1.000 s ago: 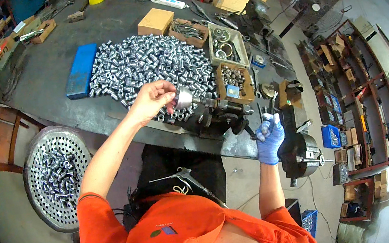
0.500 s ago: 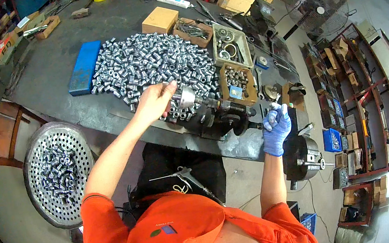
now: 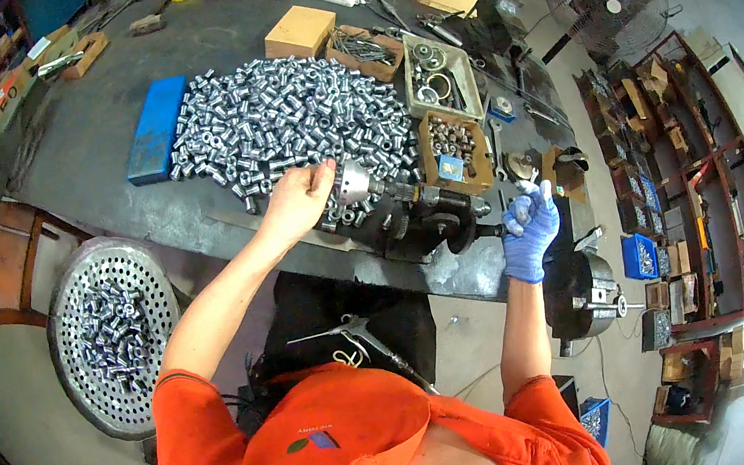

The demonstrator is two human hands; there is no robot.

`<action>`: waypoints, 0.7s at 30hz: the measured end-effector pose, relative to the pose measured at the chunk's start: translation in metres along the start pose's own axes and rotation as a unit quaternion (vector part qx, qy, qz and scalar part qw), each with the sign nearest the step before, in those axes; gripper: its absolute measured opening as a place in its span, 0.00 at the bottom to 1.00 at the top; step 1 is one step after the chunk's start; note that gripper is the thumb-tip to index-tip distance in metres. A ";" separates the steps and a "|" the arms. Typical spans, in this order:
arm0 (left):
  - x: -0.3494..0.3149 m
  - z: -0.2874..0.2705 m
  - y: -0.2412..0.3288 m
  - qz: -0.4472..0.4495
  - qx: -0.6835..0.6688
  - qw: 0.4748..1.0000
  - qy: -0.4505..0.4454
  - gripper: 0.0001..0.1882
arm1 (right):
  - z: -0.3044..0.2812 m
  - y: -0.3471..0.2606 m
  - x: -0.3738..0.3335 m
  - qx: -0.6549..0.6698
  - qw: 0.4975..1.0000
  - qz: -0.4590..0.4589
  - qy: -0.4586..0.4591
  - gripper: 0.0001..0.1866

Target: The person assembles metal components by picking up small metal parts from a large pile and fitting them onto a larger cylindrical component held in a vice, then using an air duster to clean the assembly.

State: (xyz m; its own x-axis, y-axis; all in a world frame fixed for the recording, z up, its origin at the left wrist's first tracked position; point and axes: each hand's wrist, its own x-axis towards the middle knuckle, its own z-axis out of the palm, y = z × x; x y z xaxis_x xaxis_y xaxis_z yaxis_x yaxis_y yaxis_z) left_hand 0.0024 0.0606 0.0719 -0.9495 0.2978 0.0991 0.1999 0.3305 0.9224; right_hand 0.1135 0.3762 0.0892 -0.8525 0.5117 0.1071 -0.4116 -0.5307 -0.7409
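My left hand (image 3: 298, 203), bare, is closed at the left face of a silver chuck (image 3: 351, 182) on a small bench spindle; its thumb lies along the top, and whatever the fingers pinch is hidden. The dark spindle body (image 3: 437, 220) with a round black wheel stands at the table's front edge. At its right end, my right hand (image 3: 529, 233) wears a blue glove with grey fingertips. Those fingers are curled together beside the spindle's end, and I cannot make out what is in them. Behind the chuck spreads a big heap of shiny metal sleeves (image 3: 288, 120).
A blue box (image 3: 158, 130) borders the heap on the left. Trays of small parts (image 3: 457, 154) stand on its right. Left of the table is a perforated metal bowl (image 3: 74, 373) with more sleeves. An air gun (image 3: 347, 325) lies on black cloth below; a dark round machine (image 3: 583, 292) stands right.
The view has shifted slightly. My right hand is a little farther right, its fingers differently bent. My left hand stays at the chuck.
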 end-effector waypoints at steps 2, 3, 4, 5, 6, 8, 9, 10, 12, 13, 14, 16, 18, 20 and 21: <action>0.001 0.002 -0.005 0.006 -0.018 1.000 0.001 0.24 | 0.002 0.000 -0.002 -0.025 1.000 -0.008 0.018 0.21; 0.001 0.003 -0.007 0.000 -0.044 0.999 0.004 0.24 | 0.003 -0.001 -0.006 -0.040 0.999 -0.007 0.012 0.21; 0.001 0.004 -0.010 -0.006 -0.069 0.998 0.006 0.24 | 0.002 -0.002 -0.013 -0.056 0.998 -0.007 0.007 0.21; 0.002 0.006 -0.012 -0.010 -0.078 0.997 0.006 0.25 | 0.001 -0.004 -0.018 -0.073 0.997 -0.009 0.000 0.21; 0.002 0.007 -0.014 -0.014 -0.086 0.996 0.006 0.25 | 0.001 -0.004 -0.024 -0.074 0.997 -0.017 -0.007 0.20; 0.003 0.005 -0.014 -0.038 -0.096 0.995 -0.010 0.26 | -0.001 -0.004 -0.031 -0.066 0.997 0.001 -0.027 0.20; 0.003 0.003 -0.013 -0.057 -0.098 0.993 -0.027 0.26 | -0.006 -0.001 -0.034 -0.070 0.997 -0.004 -0.019 0.20; 0.004 0.002 -0.012 -0.077 -0.099 0.991 -0.043 0.26 | -0.008 -0.001 -0.035 -0.078 0.997 -0.011 -0.008 0.20; 0.004 0.005 -0.018 -0.031 -0.109 0.993 -0.027 0.26 | -0.001 -0.001 -0.035 -0.078 0.997 -0.023 -0.009 0.19; 0.003 0.007 -0.020 -0.028 -0.108 0.993 -0.024 0.26 | 0.000 -0.002 -0.032 -0.074 0.997 -0.017 -0.001 0.18; 0.004 0.007 -0.021 -0.025 -0.105 0.994 -0.022 0.25 | 0.001 -0.003 -0.025 -0.068 0.998 -0.012 0.007 0.18; 0.003 0.006 -0.020 -0.010 -0.099 0.995 -0.024 0.24 | 0.010 -0.004 -0.012 -0.076 0.997 -0.005 0.031 0.18; 0.002 0.004 -0.016 -0.004 -0.094 0.995 -0.031 0.23 | 0.015 -0.001 0.011 -0.066 0.997 -0.013 0.024 0.20; 0.001 0.002 -0.010 -0.006 -0.091 0.995 -0.043 0.22 | 0.009 0.006 0.034 -0.059 0.997 0.002 0.043 0.18; 0.003 0.004 -0.011 -0.014 -0.091 0.995 -0.045 0.22 | 0.009 0.012 0.041 -0.089 0.995 -0.011 0.052 0.16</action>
State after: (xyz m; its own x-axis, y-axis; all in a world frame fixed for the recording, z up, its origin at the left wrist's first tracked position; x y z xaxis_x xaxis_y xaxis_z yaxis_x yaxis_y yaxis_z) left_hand -0.0016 0.0608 0.0604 -0.9273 0.3714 0.0459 0.1186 0.1754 0.9773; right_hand 0.0709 0.3853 0.0906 -0.8021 0.5940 0.0612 -0.3580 -0.3963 -0.8455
